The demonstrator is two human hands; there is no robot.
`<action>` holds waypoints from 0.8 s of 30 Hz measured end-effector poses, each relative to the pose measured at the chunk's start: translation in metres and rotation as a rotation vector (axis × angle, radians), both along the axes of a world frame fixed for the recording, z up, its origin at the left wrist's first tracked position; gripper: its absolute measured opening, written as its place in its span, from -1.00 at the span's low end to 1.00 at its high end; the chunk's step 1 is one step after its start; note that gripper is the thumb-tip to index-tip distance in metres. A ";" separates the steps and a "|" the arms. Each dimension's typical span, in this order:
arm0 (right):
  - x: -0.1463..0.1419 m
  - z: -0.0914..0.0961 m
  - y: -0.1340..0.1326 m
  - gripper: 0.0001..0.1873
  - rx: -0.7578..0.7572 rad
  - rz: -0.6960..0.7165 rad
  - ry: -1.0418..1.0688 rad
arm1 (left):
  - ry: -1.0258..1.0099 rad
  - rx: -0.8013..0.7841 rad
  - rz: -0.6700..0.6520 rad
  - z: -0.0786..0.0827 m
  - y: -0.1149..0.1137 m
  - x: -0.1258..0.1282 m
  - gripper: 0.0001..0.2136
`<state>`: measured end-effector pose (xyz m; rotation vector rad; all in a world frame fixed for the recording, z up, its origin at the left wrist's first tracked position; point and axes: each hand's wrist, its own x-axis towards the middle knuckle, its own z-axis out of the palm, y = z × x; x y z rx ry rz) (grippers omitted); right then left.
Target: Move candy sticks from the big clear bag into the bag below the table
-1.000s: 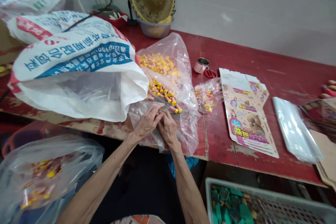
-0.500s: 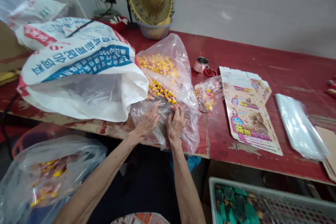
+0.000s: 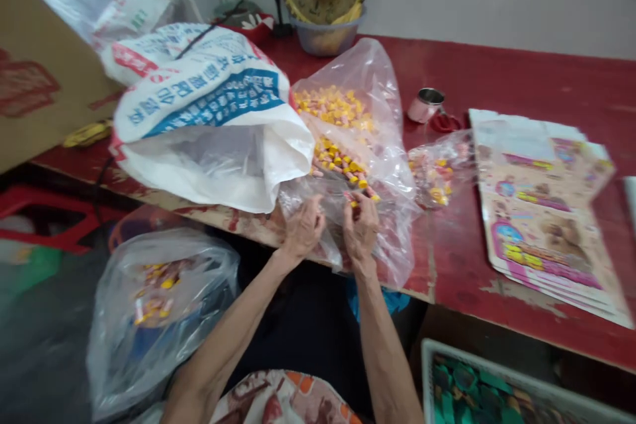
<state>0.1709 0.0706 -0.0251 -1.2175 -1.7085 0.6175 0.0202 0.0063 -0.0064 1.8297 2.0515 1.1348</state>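
Note:
An open clear plastic bag point(image 3: 392, 152) lies on the table edge, filled with small pink pieces with yellow caps point(image 3: 332, 106). At its mouth my right hand point(image 3: 362, 228) has its fingers curled around one or more of these capped pieces, their ends showing at the fingertips. My left hand point(image 3: 304, 228) rests on the near flap of the bag, left of the right hand. Its fingers are bent together, and what they hold, if anything, is hidden. Below on the left, another clear bag point(image 3: 199, 271) contains more of the same pieces.
A white woven sack point(image 3: 293, 152) gapes left of my hands. To the right are a small bag of pieces point(image 3: 434, 179), a metal cup point(image 3: 426, 105), red-handled scissors point(image 3: 446, 122) and flat printed boxes point(image 3: 536, 212). A crate point(image 3: 428, 364) of green items stands below the red table point(image 3: 462, 265).
The view has swung left, so things appear farther right. My left hand's spread fingers have drawn together. My right hand's fingers have curled around capped pieces.

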 end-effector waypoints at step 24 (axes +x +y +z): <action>-0.004 -0.008 -0.004 -0.59 0.170 0.322 -0.238 | 0.270 -0.046 0.909 0.008 -0.256 -0.141 -0.57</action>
